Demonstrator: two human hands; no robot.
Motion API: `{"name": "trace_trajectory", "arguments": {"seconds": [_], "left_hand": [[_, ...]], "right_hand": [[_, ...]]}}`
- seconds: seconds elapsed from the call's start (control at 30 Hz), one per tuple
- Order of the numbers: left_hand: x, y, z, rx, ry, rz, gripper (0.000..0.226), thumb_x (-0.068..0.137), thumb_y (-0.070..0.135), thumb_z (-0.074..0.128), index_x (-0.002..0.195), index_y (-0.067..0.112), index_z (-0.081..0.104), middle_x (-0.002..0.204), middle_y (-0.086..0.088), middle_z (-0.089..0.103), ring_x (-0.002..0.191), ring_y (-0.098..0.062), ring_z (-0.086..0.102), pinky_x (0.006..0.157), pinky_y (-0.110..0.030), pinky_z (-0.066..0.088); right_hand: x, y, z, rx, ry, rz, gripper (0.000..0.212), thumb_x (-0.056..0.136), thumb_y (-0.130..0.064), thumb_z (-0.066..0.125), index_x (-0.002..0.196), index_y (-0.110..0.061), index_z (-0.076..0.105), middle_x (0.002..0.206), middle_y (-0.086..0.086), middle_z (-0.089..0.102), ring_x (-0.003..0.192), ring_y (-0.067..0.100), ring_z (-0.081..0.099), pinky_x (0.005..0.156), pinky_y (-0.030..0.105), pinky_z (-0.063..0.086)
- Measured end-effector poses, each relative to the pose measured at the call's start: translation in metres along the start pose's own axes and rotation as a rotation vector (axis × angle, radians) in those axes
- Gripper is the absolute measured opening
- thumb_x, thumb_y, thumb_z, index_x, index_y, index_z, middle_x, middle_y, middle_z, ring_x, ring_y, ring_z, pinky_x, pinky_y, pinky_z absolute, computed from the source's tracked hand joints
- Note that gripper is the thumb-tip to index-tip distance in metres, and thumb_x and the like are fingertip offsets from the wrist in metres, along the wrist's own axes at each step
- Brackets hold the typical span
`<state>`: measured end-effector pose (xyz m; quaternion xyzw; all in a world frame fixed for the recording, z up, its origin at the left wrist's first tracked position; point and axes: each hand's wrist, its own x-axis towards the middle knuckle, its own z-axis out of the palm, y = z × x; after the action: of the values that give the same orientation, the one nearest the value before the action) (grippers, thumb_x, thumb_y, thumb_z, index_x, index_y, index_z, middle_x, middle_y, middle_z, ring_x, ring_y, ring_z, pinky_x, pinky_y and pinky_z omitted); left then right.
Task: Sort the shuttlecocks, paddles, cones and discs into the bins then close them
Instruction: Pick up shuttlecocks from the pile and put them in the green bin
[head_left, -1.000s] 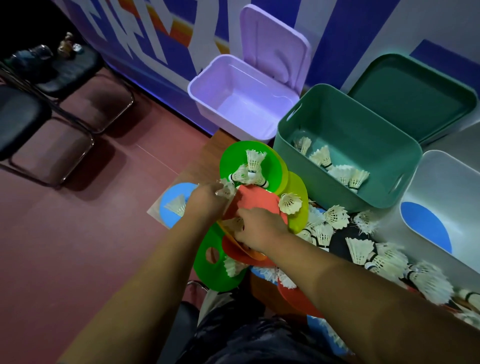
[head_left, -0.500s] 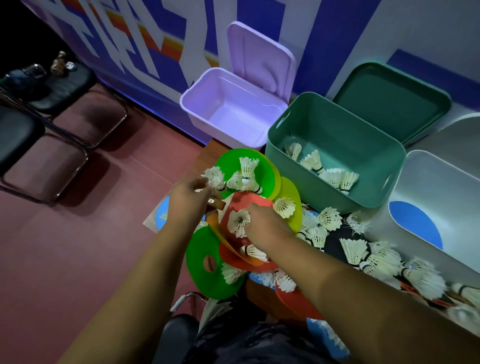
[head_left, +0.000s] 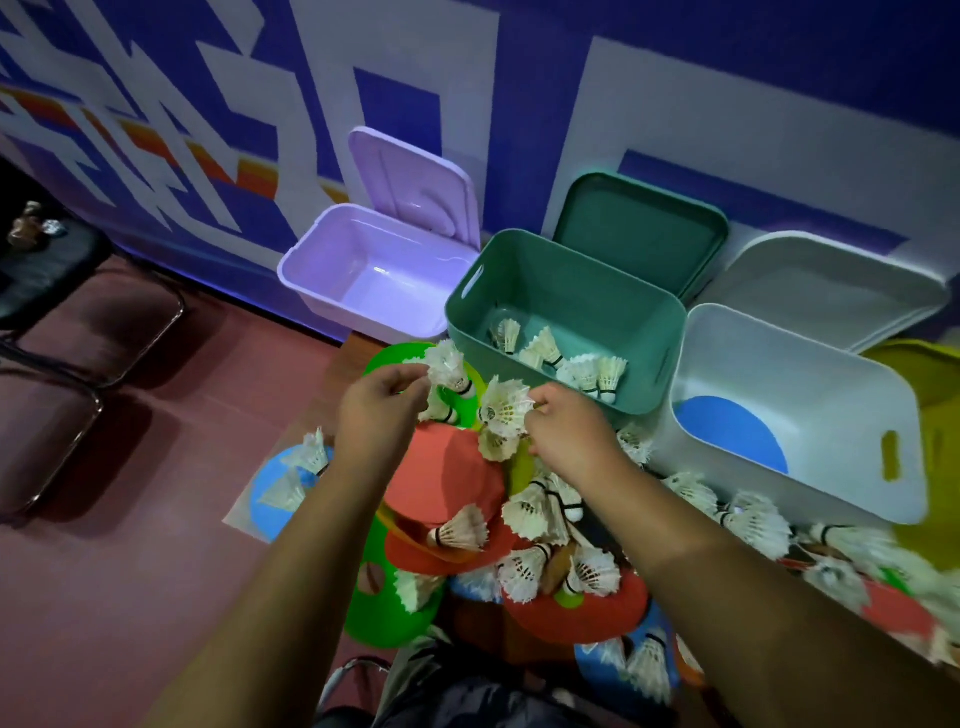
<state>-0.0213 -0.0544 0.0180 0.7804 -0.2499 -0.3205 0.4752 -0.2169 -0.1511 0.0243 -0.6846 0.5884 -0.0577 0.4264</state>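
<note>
Now the left hand (head_left: 379, 410) pinches one shuttlecock (head_left: 447, 368), the right hand (head_left: 566, 441) a second shuttlecock (head_left: 506, 408); three bins (head_left: 571, 291) stand open beyond.

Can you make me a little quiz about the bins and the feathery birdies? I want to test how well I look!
1. True or false: the left hand and the right hand each pinch a white feather shuttlecock.
2. What lies in the white plastic bin? A a blue flat disc; B a paddle; C a cone.
3. Which bin holds nothing?

Key: 1 true. 2 A. 3 the lilac plastic bin.
</note>
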Motion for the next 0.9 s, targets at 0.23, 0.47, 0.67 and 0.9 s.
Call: {"name": "trace_trajectory", "arguments": {"seconds": [0.23,0.47,0.67,0.9], "left_hand": [[0.003,0.045,0.029,-0.024,-0.081,0.043,0.021,0.088,0.031,0.070,0.104,0.023,0.081,0.084,0.002,0.078,0.085,-0.025,0.075,0.080,-0.049,0.064],[0.027,0.077,0.057,-0.039,-0.176,0.069,0.023,0.086,0.028,0.070,0.107,0.022,0.077,0.087,-0.001,0.078,0.086,-0.023,0.075,0.090,-0.051,0.061],[0.047,0.073,0.075,0.054,-0.204,0.075,0.037,0.078,0.037,0.065,0.114,0.033,0.071,0.107,0.008,0.077,0.096,-0.017,0.073,0.093,-0.047,0.061],[0.052,0.061,0.075,0.081,-0.196,0.026,0.043,0.079,0.032,0.062,0.119,0.022,0.072,0.099,0.002,0.076,0.083,-0.024,0.076,0.078,-0.053,0.064]], "right_hand": [[-0.003,0.011,-0.060,0.286,0.192,0.142,0.034,0.099,-0.015,0.051,0.130,-0.024,0.064,0.102,0.006,0.073,0.067,0.015,0.072,0.073,0.040,0.064],[0.004,0.034,-0.095,0.406,0.313,0.231,0.033,0.101,-0.016,0.050,0.131,-0.019,0.064,0.101,0.008,0.074,0.068,0.017,0.068,0.058,0.031,0.058],[0.011,0.049,-0.103,0.479,0.342,0.280,0.037,0.101,-0.014,0.050,0.136,-0.019,0.062,0.098,0.009,0.077,0.071,0.020,0.069,0.067,0.041,0.064],[0.016,0.054,-0.101,0.507,0.344,0.281,0.040,0.102,-0.013,0.050,0.140,-0.017,0.060,0.099,0.006,0.077,0.070,0.016,0.068,0.063,0.035,0.061]]}}
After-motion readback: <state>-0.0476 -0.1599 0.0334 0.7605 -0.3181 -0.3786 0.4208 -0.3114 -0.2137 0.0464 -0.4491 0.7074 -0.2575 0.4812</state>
